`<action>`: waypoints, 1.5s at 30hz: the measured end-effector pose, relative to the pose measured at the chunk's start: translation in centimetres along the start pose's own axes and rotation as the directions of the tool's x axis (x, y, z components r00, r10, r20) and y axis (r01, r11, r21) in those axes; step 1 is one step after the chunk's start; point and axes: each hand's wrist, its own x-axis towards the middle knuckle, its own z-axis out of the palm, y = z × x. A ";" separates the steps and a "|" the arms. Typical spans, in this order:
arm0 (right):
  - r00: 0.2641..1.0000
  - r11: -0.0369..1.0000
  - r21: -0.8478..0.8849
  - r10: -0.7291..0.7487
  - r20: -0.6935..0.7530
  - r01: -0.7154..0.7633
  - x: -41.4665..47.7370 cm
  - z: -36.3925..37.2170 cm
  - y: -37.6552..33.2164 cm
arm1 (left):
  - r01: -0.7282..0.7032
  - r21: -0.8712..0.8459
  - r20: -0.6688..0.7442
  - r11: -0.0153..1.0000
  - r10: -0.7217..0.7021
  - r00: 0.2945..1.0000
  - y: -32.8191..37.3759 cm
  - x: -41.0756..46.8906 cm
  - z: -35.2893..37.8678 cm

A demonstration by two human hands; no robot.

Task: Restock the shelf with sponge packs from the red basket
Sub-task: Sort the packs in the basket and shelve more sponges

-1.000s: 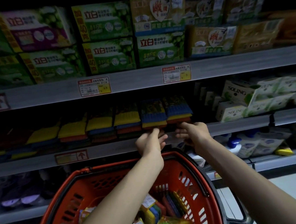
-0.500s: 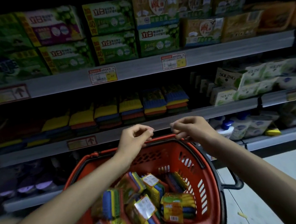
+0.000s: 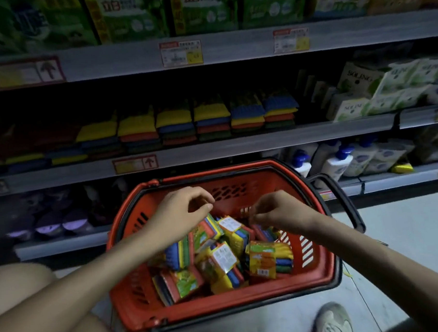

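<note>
1. The left hand (image 3: 182, 213) hangs over the red basket (image 3: 227, 304) towards its 11 o'clock side, fingers loosely curled with nothing visible in them. The right hand (image 3: 279, 213) hovers towards 1 o'clock with its fingertips bent down at the heap; I cannot tell whether they touch a pack.
2. The sponge packs (image 3: 222, 260) lie jumbled inside the basket, some on edge, some label up (none looks lifted yet).
3. The step in hand seems to be picking the next pack. It is best to take one from the top of the heap and pinch its body, not the slippery wrapper edge, so that its neighbours stay put.
4. It belongs on the shelf (image 3: 237, 147) at 12 o'clock from the basket, laid flat like the stacked row (image 3: 175, 124) there. The dark gap at the row's 3 o'clock end looks the likeliest room.
5. The basket stands on a pale floor (image 3: 408, 227) in a dim aisle, with green boxes (image 3: 206, 5) high at 12 o'clock, white cartons (image 3: 362, 96) at 2 o'clock, blue-capped bottles (image 3: 341, 158) nearer 3, and a shoe (image 3: 332, 324) at 5
</note>
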 end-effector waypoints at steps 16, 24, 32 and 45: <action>0.939 0.834 -0.484 -0.108 0.327 0.265 1.5 10.4 -2.1 | -0.139 0.557 0.507 0.819 -0.203 0.838 -10.5 -1.7 0.0; 0.858 0.521 -0.684 -0.263 0.440 0.511 -0.5 10.6 -4.6 | -0.182 0.541 0.600 0.821 -0.225 0.768 -10.8 -0.2 1.6; 0.871 0.468 -0.736 -0.222 0.439 0.490 -0.9 8.8 -3.2 | -0.211 0.558 0.577 0.802 -0.194 0.793 -10.8 0.4 1.5; 0.948 0.576 -0.754 -0.233 0.218 0.315 -1.0 4.5 -1.2 | 0.364 -0.348 0.099 0.864 -0.352 0.931 -6.4 3.5 -1.7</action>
